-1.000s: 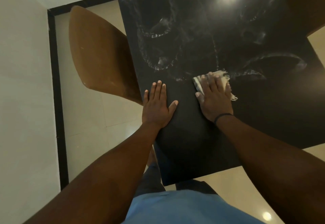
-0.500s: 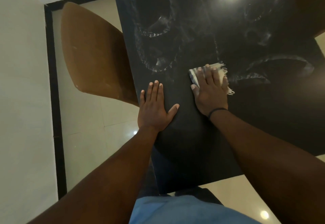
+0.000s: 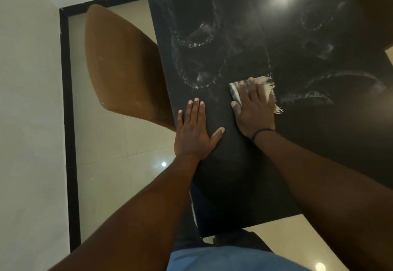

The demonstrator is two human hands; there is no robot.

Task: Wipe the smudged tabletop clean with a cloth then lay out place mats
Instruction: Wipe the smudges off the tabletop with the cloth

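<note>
Head view: your right hand point(image 3: 254, 109) lies flat, fingers straight, pressing the folded cloth point(image 3: 266, 87) onto the black tabletop point(image 3: 234, 185). The cloth's frayed fringe pokes out past your little finger. Your left hand point(image 3: 193, 134) rests flat and open near the table's left edge, just beside the right. White smudges point(image 3: 191, 75) swirl across the surface beyond both hands. A brown chair point(image 3: 123, 68) stands at that left edge.

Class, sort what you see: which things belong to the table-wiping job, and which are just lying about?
Belongs to the job: cloth, pressed under the right hand; smudged tabletop; left hand, flat on it.
Just about: brown chair; tiled floor; black wristband.
</note>
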